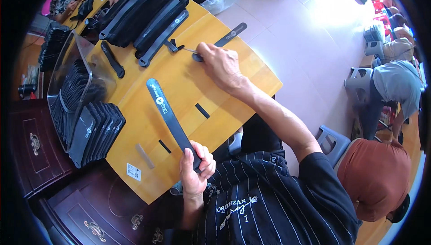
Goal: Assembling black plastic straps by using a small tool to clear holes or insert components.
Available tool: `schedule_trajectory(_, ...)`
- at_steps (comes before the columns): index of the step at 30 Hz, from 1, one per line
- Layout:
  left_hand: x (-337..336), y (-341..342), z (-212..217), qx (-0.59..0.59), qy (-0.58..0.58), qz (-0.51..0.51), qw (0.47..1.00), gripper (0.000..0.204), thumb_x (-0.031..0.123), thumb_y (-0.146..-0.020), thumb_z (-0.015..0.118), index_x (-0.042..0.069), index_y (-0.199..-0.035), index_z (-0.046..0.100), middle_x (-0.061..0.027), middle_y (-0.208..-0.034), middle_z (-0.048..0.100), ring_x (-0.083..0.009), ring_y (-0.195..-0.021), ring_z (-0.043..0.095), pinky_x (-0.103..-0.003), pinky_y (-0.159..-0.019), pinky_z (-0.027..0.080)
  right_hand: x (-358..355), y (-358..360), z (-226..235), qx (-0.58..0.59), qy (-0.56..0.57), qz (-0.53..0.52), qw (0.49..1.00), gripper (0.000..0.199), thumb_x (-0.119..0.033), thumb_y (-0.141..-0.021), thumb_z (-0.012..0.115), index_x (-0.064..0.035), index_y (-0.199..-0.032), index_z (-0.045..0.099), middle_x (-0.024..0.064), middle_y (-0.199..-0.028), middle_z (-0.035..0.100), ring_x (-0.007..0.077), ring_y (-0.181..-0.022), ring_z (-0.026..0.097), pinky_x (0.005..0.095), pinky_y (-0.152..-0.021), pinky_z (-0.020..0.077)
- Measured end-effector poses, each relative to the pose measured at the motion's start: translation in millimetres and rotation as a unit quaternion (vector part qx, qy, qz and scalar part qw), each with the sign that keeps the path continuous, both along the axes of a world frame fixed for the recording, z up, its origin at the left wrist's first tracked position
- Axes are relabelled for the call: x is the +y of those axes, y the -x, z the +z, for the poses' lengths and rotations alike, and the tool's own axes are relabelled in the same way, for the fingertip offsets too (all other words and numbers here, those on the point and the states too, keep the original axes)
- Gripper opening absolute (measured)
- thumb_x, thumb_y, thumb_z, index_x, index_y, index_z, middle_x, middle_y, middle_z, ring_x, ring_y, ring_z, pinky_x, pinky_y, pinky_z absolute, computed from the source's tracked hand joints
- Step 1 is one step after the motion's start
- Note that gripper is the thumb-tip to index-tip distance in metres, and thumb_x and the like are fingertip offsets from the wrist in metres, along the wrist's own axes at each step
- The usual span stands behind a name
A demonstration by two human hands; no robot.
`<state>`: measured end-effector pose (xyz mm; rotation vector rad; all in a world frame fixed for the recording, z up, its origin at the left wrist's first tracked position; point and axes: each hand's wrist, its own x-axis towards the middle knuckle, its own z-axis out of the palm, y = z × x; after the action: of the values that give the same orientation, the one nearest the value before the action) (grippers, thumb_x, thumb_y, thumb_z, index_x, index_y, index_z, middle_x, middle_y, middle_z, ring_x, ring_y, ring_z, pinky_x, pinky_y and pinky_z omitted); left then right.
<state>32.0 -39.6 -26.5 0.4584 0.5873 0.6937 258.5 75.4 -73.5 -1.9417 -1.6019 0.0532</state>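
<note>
My left hand (196, 163) grips the lower end of a flat black strap (173, 121) with a rounded top end and pale printing, tilted up over the table. My right hand (220, 65) is closed at the far right part of the table. Another dark strap (231, 35) lies there, partly hidden under that hand. A thin pale rod runs from the right fingers towards a small black piece (173, 45); what the fingers hold is mostly hidden. Two short black strips (202, 110) lie on the tabletop between my hands.
On the yellow wooden table (251, 72), bundled black straps (148, 16) are piled at the back. A clear bin (87, 72) and stacked straps (96, 130) stand left. Dark drawers (85, 204) are below. Co-workers sit right, near grey stools (359, 78).
</note>
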Motion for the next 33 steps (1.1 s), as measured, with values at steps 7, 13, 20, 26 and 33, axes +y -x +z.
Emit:
schedule_trajectory(7,4.2,0.2,-3.2,0.006,0.001,-0.003,1.0,0.04,0.045,-0.097,0.044,0.008,-0.085,0.044,0.0009,-0.057,0.034,-0.0074,-0.041,0.027,-0.023,-0.036,0.023,16.0,18.8,0.6,0.089,0.045,0.074,0.992,0.021,-0.014,-0.077,0.065,-0.0029,-0.091,0.054,0.0137,-0.084,0.062,0.0323,-0.079,0.064,0.0412,-0.065,0.0502)
schedule_trajectory(13,0.8,5.7,-10.6,-0.039,-0.011,-0.011,0.999,0.04,0.044,-0.097,0.045,0.005,-0.097,0.048,-0.001,-0.062,0.038,-0.0075,-0.045,0.029,-0.022,-0.04,0.026,17.4,19.1,10.6,0.11,0.096,0.095,0.985,0.037,-0.023,-0.076,0.067,-0.0053,-0.107,0.057,0.0129,-0.084,0.065,0.0293,-0.078,0.065,0.038,-0.068,0.0521)
schedule_trajectory(20,-0.6,4.2,-9.6,-0.093,-0.041,0.029,0.994,0.038,0.042,-0.099,0.038,0.008,-0.116,0.044,-0.0086,-0.078,0.046,-0.0177,-0.063,0.044,-0.032,-0.058,0.04,7.9,14.2,24.7,0.157,0.085,0.11,0.978,0.037,-0.028,-0.082,0.066,-0.0063,-0.11,0.055,0.0151,-0.084,0.066,0.0319,-0.079,0.066,0.0403,-0.068,0.0513)
schedule_trajectory(26,4.2,9.8,-0.6,0.024,-0.217,0.122,0.968,0.031,0.027,-0.098,0.047,0.004,-0.119,0.045,-0.024,-0.111,0.058,-0.0297,-0.099,0.057,-0.043,-0.088,0.043,-74.7,23.2,80.3,0.271,0.032,0.099,0.957,0.016,-0.018,-0.09,0.059,-0.0037,-0.097,0.06,0.0136,-0.065,0.059,0.0266,-0.06,0.061,0.0331,-0.057,0.0468)
schedule_trajectory(33,1.9,6.4,4.5,0.044,-0.224,0.169,0.959,0.035,0.017,-0.094,0.056,0.001,-0.124,0.044,-0.0292,-0.125,0.053,-0.0355,-0.112,0.057,-0.043,-0.098,0.045,-162.0,53.8,94.5,0.32,0.06,0.14,0.935,0.017,-0.007,-0.081,0.07,-0.0028,-0.097,0.067,0.0073,-0.078,0.06,0.0141,-0.061,0.059,0.0252,-0.054,0.0462)
